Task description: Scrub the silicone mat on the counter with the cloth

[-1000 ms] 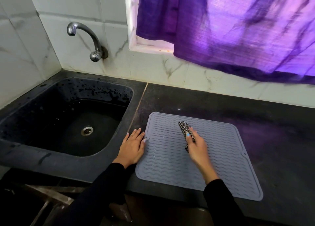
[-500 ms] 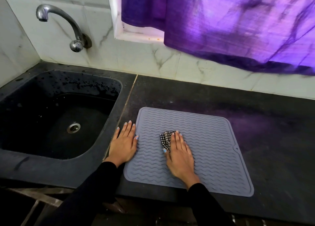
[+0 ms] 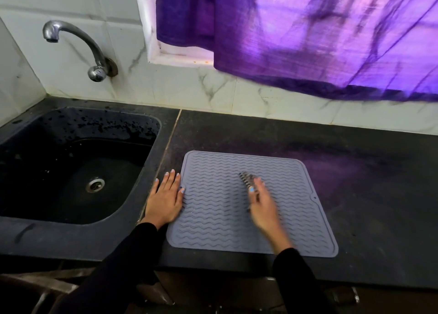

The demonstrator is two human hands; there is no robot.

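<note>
Both hands are at work mid-scrub: my left hand (image 3: 166, 201) lies flat, bracing the left edge of the silicone mat (image 3: 220, 221) on the counter (image 3: 367, 183), while my right hand (image 3: 262, 206) grips the cloth (image 3: 246, 180) mid-mat, so next I'd sweep toward unscrubbed corners.

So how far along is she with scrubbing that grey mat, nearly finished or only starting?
Under way, though how much is clean can't be told. Done: the silicone mat lies flat on the counter, with the left hand flat at its left edge. In hand: the right hand, blurred with motion, presses the checked cloth near the mat's middle. Left: probably the corners and edges; no dirt or foam shows to judge by.
</note>
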